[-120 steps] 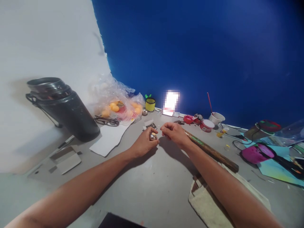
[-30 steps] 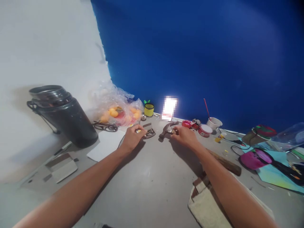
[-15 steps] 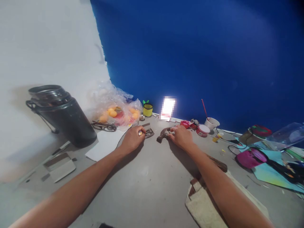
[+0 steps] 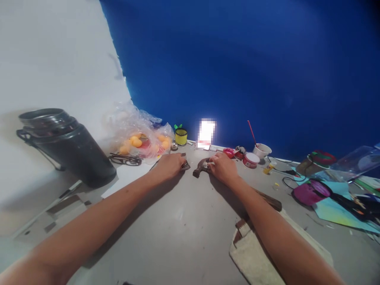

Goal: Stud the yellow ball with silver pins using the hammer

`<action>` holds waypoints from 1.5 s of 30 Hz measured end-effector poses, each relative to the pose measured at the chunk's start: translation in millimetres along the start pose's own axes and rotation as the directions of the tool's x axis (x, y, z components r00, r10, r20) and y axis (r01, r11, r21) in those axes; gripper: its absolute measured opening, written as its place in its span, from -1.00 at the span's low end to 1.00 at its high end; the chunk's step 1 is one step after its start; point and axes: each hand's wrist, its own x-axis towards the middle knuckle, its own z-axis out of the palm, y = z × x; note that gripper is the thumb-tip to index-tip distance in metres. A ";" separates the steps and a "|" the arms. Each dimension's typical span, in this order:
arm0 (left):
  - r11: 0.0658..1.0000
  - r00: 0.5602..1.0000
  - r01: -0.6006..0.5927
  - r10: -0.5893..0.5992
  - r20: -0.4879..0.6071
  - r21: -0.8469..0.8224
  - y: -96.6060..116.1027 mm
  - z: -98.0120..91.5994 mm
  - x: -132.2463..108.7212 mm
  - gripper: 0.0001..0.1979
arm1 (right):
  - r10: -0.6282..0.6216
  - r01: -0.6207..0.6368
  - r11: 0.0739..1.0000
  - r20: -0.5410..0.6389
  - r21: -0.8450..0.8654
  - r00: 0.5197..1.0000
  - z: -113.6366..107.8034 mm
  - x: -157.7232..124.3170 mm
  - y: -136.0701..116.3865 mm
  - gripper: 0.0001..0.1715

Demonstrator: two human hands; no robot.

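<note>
Both my arms reach out over a grey table (image 4: 184, 229). My left hand (image 4: 170, 164) rests palm down with fingers curled over a small dark glittery piece (image 4: 185, 166) lying flat on the table; what is under the fingers is hidden. My right hand (image 4: 222, 168) lies over the neck of a hammer, its fingers bent near the rusty metal head (image 4: 200, 168). The wooden handle (image 4: 268, 200) runs back to the right under my forearm.
A dark plastic jar (image 4: 65, 148) leans at the left, with black glasses (image 4: 121, 159), white paper (image 4: 124, 180) and a clear bag of orange balls (image 4: 139, 136) beside it. A yellow cup (image 4: 181, 136), red-lidded pots (image 4: 251, 159), a paint cup (image 4: 261, 150), coloured paper (image 4: 341, 209) and a cloth bag (image 4: 258, 253) lie around.
Earlier both hands held a small shiny ball near the middle. Since then both moved farther away: the left to the glittery piece, the right onto the hammer head. The view shifted slightly.
</note>
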 end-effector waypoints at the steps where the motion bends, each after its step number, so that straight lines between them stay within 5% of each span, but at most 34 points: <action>1: 1.000 1.000 0.001 -0.001 -0.006 0.003 -0.2 -0.6 -0.3 -0.83 | 0.001 -0.001 1.000 0.005 0.000 1.000 0.3 0.1 -0.4 -0.73; 10: 0.994 0.993 0.087 -0.091 -0.077 -0.062 -6.3 -7.0 -7.5 -0.85 | -0.007 0.007 1.000 0.002 0.001 1.000 2.6 -0.8 -3.5 -0.73; 14: 0.981 0.989 0.061 -0.084 -0.122 -0.182 3.6 -12.2 -12.7 -0.86 | 0.017 0.000 0.964 -0.061 0.266 0.998 -0.1 -1.1 -12.2 -0.77; 16: 0.957 0.989 0.028 -0.069 -0.133 -0.289 16.8 -16.0 -19.0 -0.87 | 0.021 -0.002 0.823 -0.027 0.567 0.999 -1.5 -1.8 -21.6 -0.80; 18: 0.922 0.990 0.017 -0.068 -0.120 -0.388 32.3 -18.6 -27.7 -0.88 | -0.007 -0.042 0.567 0.056 0.823 0.998 -1.8 -3.4 -32.8 -0.75; 20: 0.904 0.984 0.013 -0.088 -0.156 -0.428 45.8 -18.6 -37.0 -0.86 | -0.035 -0.092 0.361 0.112 0.928 0.993 -0.8 -5.6 -42.9 -0.66; 22: 0.893 0.975 0.032 -0.127 -0.183 -0.449 54.0 -15.4 -44.9 -0.84 | -0.026 -0.116 0.260 0.127 0.958 0.992 0.5 -8.0 -49.7 -0.66; 33: 0.954 0.943 0.079 -0.165 -0.288 -0.288 48.5 8.5 -54.4 -0.82 | 0.075 -0.161 0.226 0.148 0.961 0.986 3.8 -10.0 -56.8 -0.83; 38: 0.826 0.958 0.045 -0.196 -0.211 -0.562 41.2 8.9 -53.3 -0.94 | 0.088 -0.230 0.097 0.222 0.968 0.971 15.6 -5.6 -48.2 -0.73; 45: 0.621 0.971 0.133 -0.237 -0.024 -0.773 36.6 10.3 -54.8 -0.68 | -0.023 -0.395 -0.131 0.395 0.909 0.918 22.0 -5.3 -39.2 -0.47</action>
